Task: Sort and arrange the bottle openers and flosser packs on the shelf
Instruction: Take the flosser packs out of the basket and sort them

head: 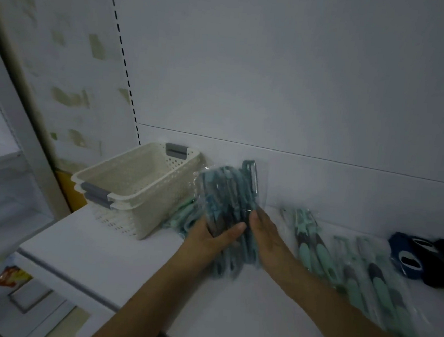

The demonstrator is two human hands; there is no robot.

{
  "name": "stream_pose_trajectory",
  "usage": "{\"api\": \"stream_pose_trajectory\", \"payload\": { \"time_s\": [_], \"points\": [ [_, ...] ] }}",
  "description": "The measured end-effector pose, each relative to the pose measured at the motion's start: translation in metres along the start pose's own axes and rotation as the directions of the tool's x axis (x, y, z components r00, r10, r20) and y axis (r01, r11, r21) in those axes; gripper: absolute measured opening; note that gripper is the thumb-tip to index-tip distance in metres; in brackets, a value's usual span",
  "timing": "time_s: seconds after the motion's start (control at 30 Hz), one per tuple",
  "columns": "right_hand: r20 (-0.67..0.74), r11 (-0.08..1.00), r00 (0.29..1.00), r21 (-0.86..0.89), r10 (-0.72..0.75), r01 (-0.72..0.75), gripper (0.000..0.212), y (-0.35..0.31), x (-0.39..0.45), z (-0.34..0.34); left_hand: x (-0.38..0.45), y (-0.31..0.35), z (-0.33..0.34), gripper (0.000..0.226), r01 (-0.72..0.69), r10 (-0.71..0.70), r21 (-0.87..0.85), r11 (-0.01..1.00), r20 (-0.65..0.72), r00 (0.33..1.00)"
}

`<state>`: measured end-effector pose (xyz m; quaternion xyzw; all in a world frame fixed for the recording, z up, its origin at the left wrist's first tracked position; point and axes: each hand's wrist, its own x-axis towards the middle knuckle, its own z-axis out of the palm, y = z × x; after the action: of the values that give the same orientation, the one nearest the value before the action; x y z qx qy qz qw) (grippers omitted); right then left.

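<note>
Both hands, left (211,236) and right (266,234), clamp the slick packs (229,200) beside the basket (134,188); loosening could spill them.

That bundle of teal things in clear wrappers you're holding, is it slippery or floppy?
Probably slippery: the bundle of packs is wrapped in glossy clear plastic, likely why both hands, left and right, clamp it. Probably fairly stiff: it stands upright without sagging.
</note>
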<state>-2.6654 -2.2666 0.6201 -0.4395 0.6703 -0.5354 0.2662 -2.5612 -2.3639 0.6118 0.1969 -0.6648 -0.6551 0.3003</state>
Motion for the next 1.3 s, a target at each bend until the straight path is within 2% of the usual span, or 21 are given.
{"api": "stream_pose_trajectory", "payload": {
  "time_s": [0.03, 0.07, 0.13, 0.17, 0.23, 0.3, 0.33, 0.4, 0.47, 0.5, 0.57, 0.63, 0.73, 0.8, 0.83, 0.87, 0.93, 1.0, 1.07, 1.13, 1.3],
  "points": [
    [-0.020, 0.998, 0.999, -0.050, -0.033, 0.032, 0.046, 0.006, 0.002, 0.000, -0.001, 0.000, 0.001, 0.030, 0.007, -0.007, -0.011, 1.000, 0.008, 1.000],
    [-0.026, 0.992, 0.997, -0.104, -0.076, 0.073, 0.051, 0.011, 0.005, -0.001, -0.003, -0.001, 0.001, 0.030, 0.027, -0.027, -0.045, 0.999, 0.009, 1.000],
    [0.016, 0.946, 0.997, -0.315, -0.071, 0.073, 0.034, 0.007, 0.006, -0.003, -0.004, 0.002, 0.000, 0.027, 0.083, -0.085, -0.167, 0.982, -0.010, 0.996],
    [0.021, 0.883, 0.996, -0.461, -0.086, 0.086, 0.029, 0.003, 0.006, -0.004, -0.004, 0.003, -0.003, 0.028, 0.090, -0.096, -0.226, 0.970, -0.015, 0.995],
    [-0.014, 0.738, 0.972, -0.654, -0.233, 0.167, 0.038, -0.003, 0.006, -0.006, -0.001, 0.006, -0.011, 0.035, 0.093, -0.102, -0.305, 0.948, -0.014, 0.995],
    [-0.029, 0.788, 0.952, -0.569, -0.306, 0.236, 0.038, -0.009, 0.011, -0.005, 0.000, 0.011, -0.019, 0.040, 0.122, -0.125, -0.305, 0.945, 0.011, 0.992],
    [-0.017, 0.837, 0.954, -0.485, -0.300, 0.255, 0.036, -0.012, 0.015, -0.004, 0.000, 0.014, -0.021, 0.038, 0.137, -0.137, -0.276, 0.952, 0.020, 0.990],
    [0.000, 0.897, 0.966, -0.372, -0.259, 0.240, 0.045, -0.019, 0.021, -0.002, -0.003, 0.019, -0.024, 0.038, 0.155, -0.158, -0.218, 0.964, 0.003, 0.987],
    [0.056, 0.960, 0.987, -0.227, -0.153, 0.162, 0.042, -0.027, 0.024, -0.002, -0.007, 0.019, -0.032, 0.042, 0.126, -0.137, -0.164, 0.978, -0.061, 0.989],
    [0.130, 0.993, 0.989, -0.080, -0.077, 0.088, 0.039, -0.029, 0.024, -0.002, -0.010, 0.019, -0.037, 0.041, 0.112, -0.127, -0.146, 0.983, -0.101, 0.987],
    [0.290, 0.976, 0.957, 0.203, 0.015, -0.076, 0.033, -0.032, 0.023, -0.004, -0.018, 0.018, -0.051, 0.037, 0.110, -0.131, -0.131, 0.985, -0.159, 0.978],
    [0.266, 0.963, 0.963, 0.247, 0.044, -0.112, 0.025, -0.034, 0.026, -0.005, -0.026, 0.017, -0.060, 0.037, 0.138, -0.170, -0.168, 0.976, -0.193, 0.966],
    [-0.052, 0.994, 0.993, 0.008, 0.111, -0.110, 0.023, -0.020, 0.040, 0.000, -0.038, 0.014, -0.063, 0.044, 0.168, -0.231, -0.283, 0.944, -0.206, 0.951],
    [-0.193, 0.971, 0.978, -0.211, 0.075, -0.116, 0.007, -0.006, 0.057, 0.005, -0.042, 0.013, -0.063, 0.046, 0.155, -0.228, -0.316, 0.936, -0.208, 0.951],
    [-0.201, 0.937, 0.977, -0.320, 0.077, -0.140, 0.023, -0.003, 0.063, 0.011, -0.043, 0.012, -0.062, 0.045, 0.141, -0.217, -0.320, 0.937, -0.214, 0.952],
    [-0.188, 0.896, 0.977, -0.411, 0.101, -0.171, 0.049, 0.001, 0.071, 0.017, -0.043, 0.011, -0.062, 0.044, 0.127, -0.206, -0.320, 0.939, -0.224, 0.953],
    [-0.201, 0.820, 0.968, -0.522, 0.151, -0.236, 0.091, 0.003, 0.083, 0.035, -0.043, 0.012, -0.060, 0.043, 0.117, -0.198, -0.319, 0.940, -0.234, 0.952],
    [-0.223, 0.757, 0.960, -0.594, 0.170, -0.272, 0.112, 0.002, 0.095, 0.054, -0.043, 0.013, -0.059, 0.045, 0.116, -0.195, -0.314, 0.942, -0.234, 0.952],
    [-0.203, 0.709, 0.957, -0.642, 0.208, -0.291, 0.120, 0.005, 0.104, 0.064, -0.043, 0.013, -0.060, 0.048, 0.122, -0.202, -0.310, 0.943, -0.240, 0.950],
    [-0.146, 0.715, 0.956, -0.638, 0.253, -0.287, 0.120, 0.009, 0.109, 0.061, -0.043, 0.011, -0.062, 0.051, 0.130, -0.209, -0.311, 0.942, -0.235, 0.949],
    [0.031, 0.678, 0.954, -0.711, 0.298, -0.188, 0.104, 0.018, 0.105, 0.012, -0.042, 0.009, -0.063, 0.043, 0.129, -0.205, -0.328, 0.936, -0.207, 0.957]
  ]
}}
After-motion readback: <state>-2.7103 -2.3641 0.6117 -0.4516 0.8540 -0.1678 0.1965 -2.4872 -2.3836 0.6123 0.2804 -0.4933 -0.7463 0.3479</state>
